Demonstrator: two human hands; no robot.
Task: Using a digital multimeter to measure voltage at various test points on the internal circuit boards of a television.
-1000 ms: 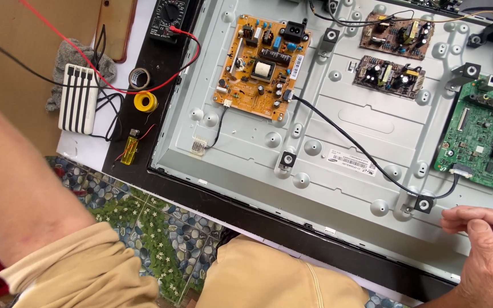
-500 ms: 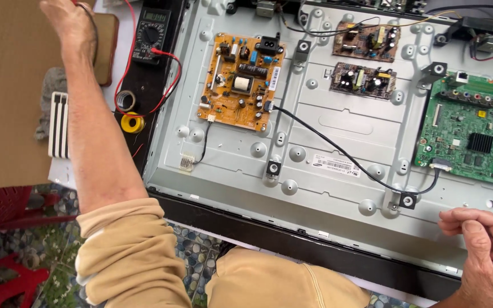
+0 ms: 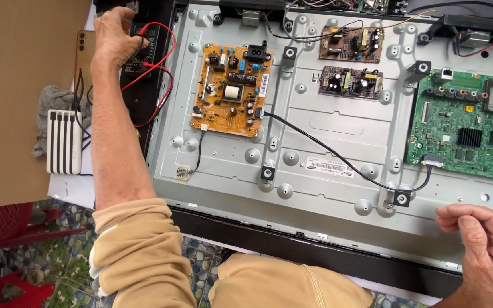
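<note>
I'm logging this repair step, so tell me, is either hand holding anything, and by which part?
The left hand reaches onto the black meter by its red leads; its grip is hidden. The right hand holds nothing, resting on the metal panel.

Head camera looks steeply down, close over the opened television back (image 3: pixel 338 171).

One metal back panel (image 3: pixel 338 142) of a television; four circuit boards on it: one orange board (image 3: pixel 232 91) at nine o'clock, two small brown boards (image 3: pixel 350 43) (image 3: pixel 351 82) at twelve o'clock, one green board (image 3: pixel 466 134) at three o'clock; one black cable (image 3: pixel 326 151); two red wires (image 3: pixel 158 68) at ten o'clock; one white power bank (image 3: pixel 64 141); two hands (image 3: pixel 115 28) (image 3: pixel 477 236).
</note>
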